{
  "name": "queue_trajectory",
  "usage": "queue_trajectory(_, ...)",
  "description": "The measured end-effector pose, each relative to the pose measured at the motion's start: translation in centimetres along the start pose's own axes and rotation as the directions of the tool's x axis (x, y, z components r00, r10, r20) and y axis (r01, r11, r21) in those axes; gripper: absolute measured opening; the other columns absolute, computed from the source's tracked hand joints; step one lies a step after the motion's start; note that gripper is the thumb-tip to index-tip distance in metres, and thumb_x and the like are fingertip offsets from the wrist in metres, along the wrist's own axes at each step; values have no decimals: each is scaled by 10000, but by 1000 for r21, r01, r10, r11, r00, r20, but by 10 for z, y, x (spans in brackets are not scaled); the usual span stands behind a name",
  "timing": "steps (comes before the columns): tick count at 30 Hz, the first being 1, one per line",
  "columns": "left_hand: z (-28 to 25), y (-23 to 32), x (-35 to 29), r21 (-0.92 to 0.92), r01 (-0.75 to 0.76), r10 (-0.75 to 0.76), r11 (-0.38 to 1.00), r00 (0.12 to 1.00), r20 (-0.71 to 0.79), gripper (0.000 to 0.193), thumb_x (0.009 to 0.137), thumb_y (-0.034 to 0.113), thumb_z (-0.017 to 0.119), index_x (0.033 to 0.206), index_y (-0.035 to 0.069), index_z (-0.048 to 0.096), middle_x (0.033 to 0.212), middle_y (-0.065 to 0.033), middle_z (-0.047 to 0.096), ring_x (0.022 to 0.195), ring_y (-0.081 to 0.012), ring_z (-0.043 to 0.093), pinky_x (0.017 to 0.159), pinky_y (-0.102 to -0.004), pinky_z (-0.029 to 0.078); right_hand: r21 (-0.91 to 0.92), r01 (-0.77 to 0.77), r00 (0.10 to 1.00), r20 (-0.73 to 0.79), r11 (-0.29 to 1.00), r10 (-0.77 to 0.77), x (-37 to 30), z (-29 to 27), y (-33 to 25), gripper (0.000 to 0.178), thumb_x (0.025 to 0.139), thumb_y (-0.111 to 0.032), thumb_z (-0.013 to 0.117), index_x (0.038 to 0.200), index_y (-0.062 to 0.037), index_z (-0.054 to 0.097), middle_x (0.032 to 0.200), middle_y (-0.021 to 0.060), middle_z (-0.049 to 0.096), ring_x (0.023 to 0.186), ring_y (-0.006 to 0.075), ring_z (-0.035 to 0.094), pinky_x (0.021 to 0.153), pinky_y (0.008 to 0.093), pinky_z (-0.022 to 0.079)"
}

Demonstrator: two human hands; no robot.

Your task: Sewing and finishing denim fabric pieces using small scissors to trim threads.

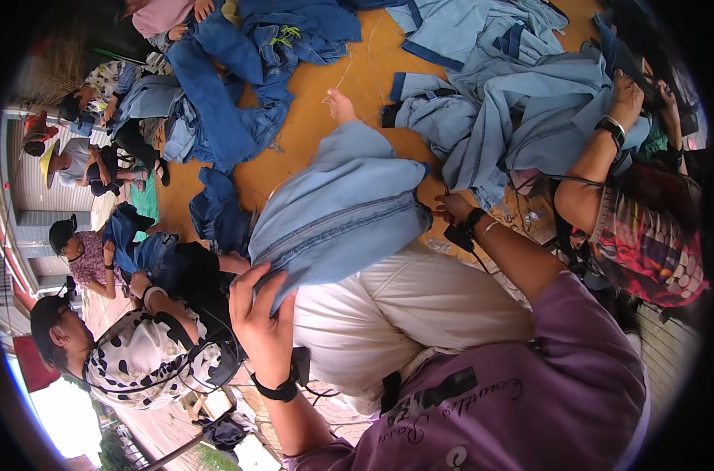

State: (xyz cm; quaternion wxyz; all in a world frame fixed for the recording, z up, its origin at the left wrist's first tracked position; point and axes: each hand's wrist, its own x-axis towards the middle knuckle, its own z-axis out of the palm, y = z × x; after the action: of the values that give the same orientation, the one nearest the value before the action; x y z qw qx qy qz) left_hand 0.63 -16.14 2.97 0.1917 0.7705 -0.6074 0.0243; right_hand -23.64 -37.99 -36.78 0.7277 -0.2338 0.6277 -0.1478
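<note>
A light blue denim garment [349, 208] with a dark double-stitched seam lies across my lap, over my white trousers. My left hand [260, 318] grips its near left edge, the cloth folded between thumb and fingers. At the garment's right end, my right hand [455, 210] is closed with bent fingers at the dark edge; that hand is in shadow and the exact grip is partly hidden. Past the garment's far side, what looks like a bare foot [340, 105] sticks out, with a thin pale thread by its tip.
An orange-brown work surface [317, 88] spreads ahead. Piles of dark blue denim [223, 102] lie far left, light blue denim [522, 102] far right. A person in patterned clothing [647, 228] sits close on my right; another in a spotted shirt [149, 357] sits on my left. Several others work beyond.
</note>
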Motion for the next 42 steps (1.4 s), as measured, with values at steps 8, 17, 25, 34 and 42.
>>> queue_trajectory(8, -10, -38, -9, -19, 118, -119, 993, 966, -229, 195, 840, 27, 657, 1022, -11, 715, 1019, -126, 710, 902, -262, 663, 836, -338, 495, -5, 119, 932, 344, 993, -110, -32, -7, -46, 256, 940, -244, 630, 1120, -63, 639, 662, -66, 436, 513, 50, 340, 434, 223, 242)
queue_trajectory(17, -27, -99, -53, -306, 393, -498, 867, 674, -546, 234, 973, 154, 614, 1011, -57, 706, 897, -64, 710, 788, -107, 601, 739, -256, 481, 149, 534, 687, 497, 832, -530, -168, 11, -145, 127, 916, -140, 672, 1029, -107, 623, 818, -100, 515, 622, -15, 363, 507, 171, 247)
queue_trajectory(25, -23, -118, -131, -675, 491, -833, 551, 377, -405, 216, 947, 219, 618, 969, 12, 677, 920, -29, 667, 867, -100, 594, 790, -277, 478, 253, 827, 378, 411, 502, -830, -249, 64, -198, 116, 920, -139, 680, 987, -73, 612, 835, -86, 538, 732, 0, 443, 639, 167, 327)
queue_trajectory(34, -17, -39, -75, -197, 316, -371, 928, 833, -412, 336, 872, -25, 560, 1206, 3, 588, 1139, -142, 613, 1064, -290, 591, 958, -379, 434, 283, 764, 466, 378, 579, -800, -267, 76, -177, 109, 923, -141, 684, 955, -76, 602, 749, -112, 455, 561, -28, 310, 464, 178, 204)
queue_trajectory(42, 2, 64, 55, -307, -93, -8, 947, 950, -312, 340, 734, 28, 790, 1051, 8, 667, 1029, -116, 642, 903, -263, 642, 777, -337, 520, 298, 771, 404, 456, 563, -793, -325, 114, -187, 106, 920, -129, 684, 957, -66, 607, 715, -113, 444, 567, -29, 342, 470, 169, 225)
